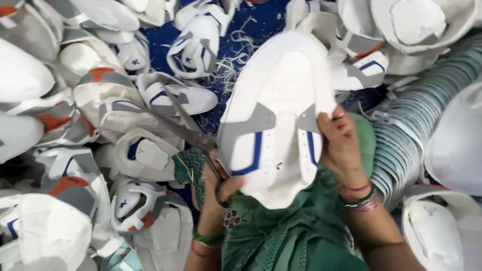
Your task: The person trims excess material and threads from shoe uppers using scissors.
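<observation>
Green clothing (pixel 281 236) nearest. Both hands lift white shoe upper (pixel 276 115) over lap: right hand (pixel 341 145) fingers pinch its edge, left hand (pixel 218 188) grips scissors (pixel 186 128) & upper's corner. Looks mid-trim; next cut probably needs blades at edge.

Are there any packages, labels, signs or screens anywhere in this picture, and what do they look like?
None can be seen: no package, label, sign or screen.
What fills the view instead:
White shoe upper, centre, flat, with grey and blue panels, held by the right hand.
Scissors, left of centre, long metal blades, in the left hand.
Other shoe uppers, piled all around, white with grey, blue or orange patches.
</observation>
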